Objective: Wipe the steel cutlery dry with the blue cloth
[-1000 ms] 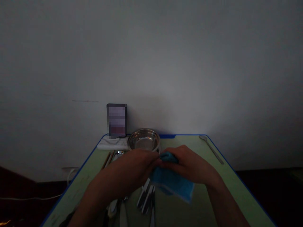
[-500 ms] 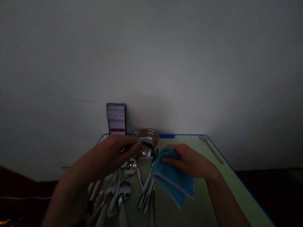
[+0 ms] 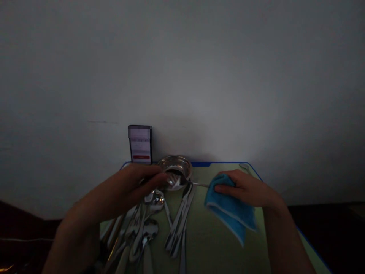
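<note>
My left hand (image 3: 137,186) is closed in a pinch on the bowl end of a metal spoon (image 3: 196,184), just in front of a shiny steel bowl (image 3: 176,165). The spoon's thin handle runs right into a blue cloth (image 3: 230,213). My right hand (image 3: 248,186) is closed on the cloth, which wraps the end of the handle and hangs down over the green table (image 3: 211,247). The light is very dim.
A heap of spoons (image 3: 148,228) and a row of knives (image 3: 179,224) lie on the table below my left hand. A phone (image 3: 140,146) stands against the grey wall behind the bowl. Another utensil (image 3: 243,166) lies at the table's far right corner.
My hands have drawn apart. The left hand went left and up to the steel bowl with the spoon's head. The right hand slid the blue cloth rightward along the handle.
</note>
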The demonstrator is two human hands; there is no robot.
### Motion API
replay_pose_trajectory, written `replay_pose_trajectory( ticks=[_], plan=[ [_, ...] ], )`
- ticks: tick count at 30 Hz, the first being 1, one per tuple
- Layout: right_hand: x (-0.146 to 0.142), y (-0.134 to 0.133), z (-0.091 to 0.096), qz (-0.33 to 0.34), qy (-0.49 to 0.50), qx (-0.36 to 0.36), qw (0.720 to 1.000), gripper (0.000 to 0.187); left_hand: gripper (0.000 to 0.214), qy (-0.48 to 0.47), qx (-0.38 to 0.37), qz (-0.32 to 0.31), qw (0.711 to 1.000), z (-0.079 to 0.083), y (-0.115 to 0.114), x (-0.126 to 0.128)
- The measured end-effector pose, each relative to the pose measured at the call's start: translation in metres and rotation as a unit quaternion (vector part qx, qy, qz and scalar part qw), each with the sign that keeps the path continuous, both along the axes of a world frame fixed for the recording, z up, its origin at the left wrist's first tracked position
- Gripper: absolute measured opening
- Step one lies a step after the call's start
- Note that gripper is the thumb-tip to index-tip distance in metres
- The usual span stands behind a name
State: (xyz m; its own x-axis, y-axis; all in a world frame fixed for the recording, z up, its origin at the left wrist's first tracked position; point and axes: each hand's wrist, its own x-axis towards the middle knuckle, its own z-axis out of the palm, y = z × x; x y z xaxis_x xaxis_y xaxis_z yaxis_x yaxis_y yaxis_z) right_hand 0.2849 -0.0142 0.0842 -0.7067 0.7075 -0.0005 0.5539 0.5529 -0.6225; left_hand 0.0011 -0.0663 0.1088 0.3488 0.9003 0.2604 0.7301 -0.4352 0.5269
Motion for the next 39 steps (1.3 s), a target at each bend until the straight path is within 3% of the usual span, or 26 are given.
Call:
replay_pose_trajectory(
  ticks=[1, 3, 7, 10, 13, 19, 23, 31, 34, 39],
  plan=[
    [-0.002, -0.001, 0.001, 0.012, 0.005, -0.005, 1.000, 0.026, 0.030, 0.024, -0.025, -0.046, 0.998, 0.002, -0.001, 0.007],
    [-0.006, -0.003, 0.003, 0.028, 0.015, -0.010, 0.999, 0.024, 0.029, 0.035, -0.040, -0.067, 0.996, 0.004, -0.001, 0.018],
    [-0.011, -0.005, 0.003, 0.022, 0.030, -0.004, 0.999, 0.024, 0.025, -0.021, -0.030, -0.056, 0.998, 0.002, 0.003, 0.020],
    [-0.013, -0.005, 0.001, 0.025, 0.045, -0.020, 0.998, 0.025, 0.044, -0.042, -0.006, -0.090, 0.995, -0.002, 0.006, 0.013],
    [-0.016, -0.005, -0.001, 0.036, 0.061, -0.056, 0.996, 0.025, 0.045, -0.044, 0.046, -0.108, 0.992, -0.002, 0.007, 0.009],
    [-0.018, -0.001, -0.004, 0.057, 0.071, -0.117, 0.989, 0.024, 0.040, -0.056, 0.042, -0.050, 0.996, 0.000, 0.010, 0.005],
    [-0.013, 0.000, -0.004, 0.051, 0.052, -0.096, 0.993, 0.024, 0.026, -0.059, 0.002, 0.010, 0.998, -0.006, 0.017, 0.001],
    [0.001, -0.001, 0.002, 0.012, 0.003, -0.030, 0.999, 0.027, 0.042, -0.028, 0.005, 0.104, 0.994, -0.011, 0.023, -0.004],
    [-0.005, -0.003, 0.003, 0.006, 0.007, -0.014, 1.000, 0.027, 0.046, -0.020, 0.009, 0.092, 0.995, -0.011, 0.021, 0.000],
    [-0.027, -0.008, -0.001, 0.041, 0.041, -0.030, 0.998, 0.026, 0.045, -0.018, -0.005, -0.001, 1.000, -0.016, 0.023, 0.027]
  ],
)
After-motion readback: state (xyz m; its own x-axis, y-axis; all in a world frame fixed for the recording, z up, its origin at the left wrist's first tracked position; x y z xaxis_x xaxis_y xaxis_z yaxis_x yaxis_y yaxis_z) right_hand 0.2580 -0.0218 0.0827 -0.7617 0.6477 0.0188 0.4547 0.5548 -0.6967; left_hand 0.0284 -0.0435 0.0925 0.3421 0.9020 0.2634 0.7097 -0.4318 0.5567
